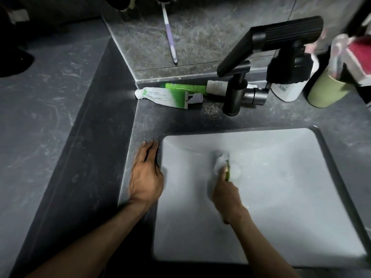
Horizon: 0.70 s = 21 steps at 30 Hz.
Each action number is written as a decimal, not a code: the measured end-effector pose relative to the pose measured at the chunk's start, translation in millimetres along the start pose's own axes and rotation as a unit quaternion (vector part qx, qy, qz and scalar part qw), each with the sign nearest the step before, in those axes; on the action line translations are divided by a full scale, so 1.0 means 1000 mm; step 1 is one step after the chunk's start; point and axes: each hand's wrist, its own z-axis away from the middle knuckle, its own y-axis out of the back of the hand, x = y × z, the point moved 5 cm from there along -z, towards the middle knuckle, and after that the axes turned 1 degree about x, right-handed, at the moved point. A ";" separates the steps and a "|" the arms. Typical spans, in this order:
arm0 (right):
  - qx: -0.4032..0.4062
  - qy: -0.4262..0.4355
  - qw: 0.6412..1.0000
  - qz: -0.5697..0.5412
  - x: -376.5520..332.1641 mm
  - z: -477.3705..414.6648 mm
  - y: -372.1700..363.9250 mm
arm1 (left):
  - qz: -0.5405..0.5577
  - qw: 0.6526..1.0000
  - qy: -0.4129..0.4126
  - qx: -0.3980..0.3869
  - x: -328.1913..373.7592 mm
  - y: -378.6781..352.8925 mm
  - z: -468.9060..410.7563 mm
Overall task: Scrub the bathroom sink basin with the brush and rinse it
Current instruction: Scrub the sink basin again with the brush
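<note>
Right hand grips the green-handled brush, its blurred head on the floor of the white basin, near the centre. Left hand lies flat, fingers straight, on the worktop at the basin's left rim. Recommended: firm overlapping strokes, covering walls and corners before rinsing under the faucet.

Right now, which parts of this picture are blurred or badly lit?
Head view: the right hand and brush are smeared by motion; the left hand on the counter is sharper; light is dim, top corners dark; the wide lens bends the sink basin edges.
</note>
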 end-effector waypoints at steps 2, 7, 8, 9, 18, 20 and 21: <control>-0.073 0.022 0.997 -0.027 -0.032 0.010 -0.023 | 0.003 1.000 0.001 -0.001 0.000 0.001 -0.001; -0.207 0.088 0.960 -0.165 -0.108 0.040 -0.039 | -0.008 1.000 0.008 -0.022 -0.001 0.000 -0.001; -0.215 0.120 0.952 -0.182 -0.120 0.043 -0.034 | -0.011 1.000 0.006 -0.029 -0.003 0.000 -0.001; -0.217 0.159 0.943 -0.194 -0.127 0.046 -0.027 | -0.012 0.999 0.000 -0.033 -0.003 0.000 -0.001; -0.432 0.125 0.884 -0.126 -0.069 0.101 -0.015 | -0.003 0.999 0.017 -0.030 -0.002 -0.002 -0.003; -0.334 0.188 0.920 -0.087 -0.086 0.072 -0.012 | 0.005 0.999 0.021 -0.027 0.000 0.000 -0.002; -0.289 0.209 0.931 -0.084 -0.099 0.053 -0.010 | 0.005 0.999 0.020 -0.027 0.002 0.001 -0.002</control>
